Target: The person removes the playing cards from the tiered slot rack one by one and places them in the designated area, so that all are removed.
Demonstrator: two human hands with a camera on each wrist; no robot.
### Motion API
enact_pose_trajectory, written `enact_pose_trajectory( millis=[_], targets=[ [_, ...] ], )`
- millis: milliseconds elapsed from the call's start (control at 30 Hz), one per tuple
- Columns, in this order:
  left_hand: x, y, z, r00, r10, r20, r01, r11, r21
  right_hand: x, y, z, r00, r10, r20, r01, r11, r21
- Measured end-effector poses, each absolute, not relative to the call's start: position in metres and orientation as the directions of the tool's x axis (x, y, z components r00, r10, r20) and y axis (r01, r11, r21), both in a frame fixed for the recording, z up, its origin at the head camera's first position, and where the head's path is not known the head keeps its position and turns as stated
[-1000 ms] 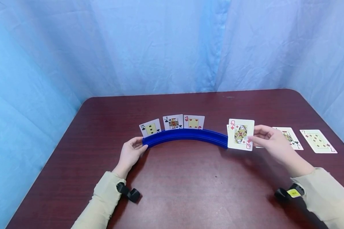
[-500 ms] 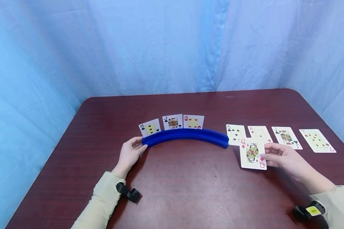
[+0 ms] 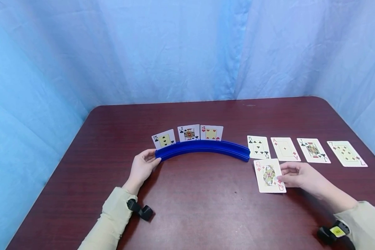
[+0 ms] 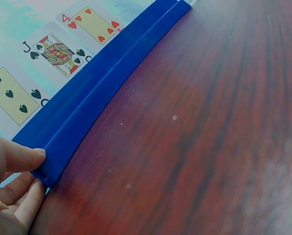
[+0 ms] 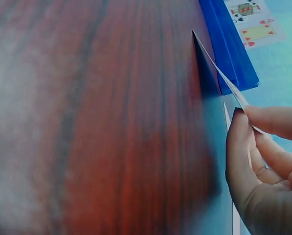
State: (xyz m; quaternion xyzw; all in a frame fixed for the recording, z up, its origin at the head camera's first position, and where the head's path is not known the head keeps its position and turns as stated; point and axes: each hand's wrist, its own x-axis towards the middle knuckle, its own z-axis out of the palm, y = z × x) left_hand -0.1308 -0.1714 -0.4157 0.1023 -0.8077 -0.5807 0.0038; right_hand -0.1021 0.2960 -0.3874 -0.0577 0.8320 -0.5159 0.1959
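Observation:
A curved blue card holder (image 3: 203, 146) lies on the table, its left end pinched between thumb and fingers of my left hand (image 3: 143, 167). Three playing cards stand in its groove: a three of spades (image 3: 164, 139), a jack of spades (image 3: 189, 133) and a four of hearts (image 3: 211, 133). Between thumb and fingers my right hand (image 3: 307, 177) pinches the right edge of a queen of diamonds (image 3: 268, 176), face up, just below the holder's right end. In the right wrist view that card (image 5: 219, 71) shows nearly edge-on, tilted over the table.
Right of the holder, face up in a row, lie a five of clubs (image 3: 258, 147), an ace of diamonds (image 3: 285, 149), a jack of clubs (image 3: 313, 150) and a seven of diamonds (image 3: 347, 153). Blue curtains (image 3: 175, 52) hang behind the dark red table (image 3: 193, 208).
My right hand has brought the queen of diamonds down from beside the holder's right end, uncovering the five of clubs and ace of diamonds. My left hand and the holder have stayed in place.

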Motion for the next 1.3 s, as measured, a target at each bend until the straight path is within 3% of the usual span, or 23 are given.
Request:
enact_pose_trajectory(
  millis=[633,900,1300],
  targets=[
    [-0.130,-0.171,-0.417,-0.978,-0.177,-0.114,-0.162,0.292,0.943,-0.103,0.289,-0.384,-0.924,-0.156,-0.348,0.172,0.644,-0.746],
    [-0.130,-0.171,-0.416,-0.979,-0.174,-0.105,-0.152,0.282,0.947,-0.104,0.285,-0.379,-0.955,-0.112,-0.274,0.081,0.790,-0.608],
    [-0.130,-0.171,-0.416,-0.977,-0.175,-0.119,-0.166,0.284,0.944,-0.101,0.279,-0.378,-0.980,-0.140,-0.141,-0.054,0.871,-0.489]
  ],
)
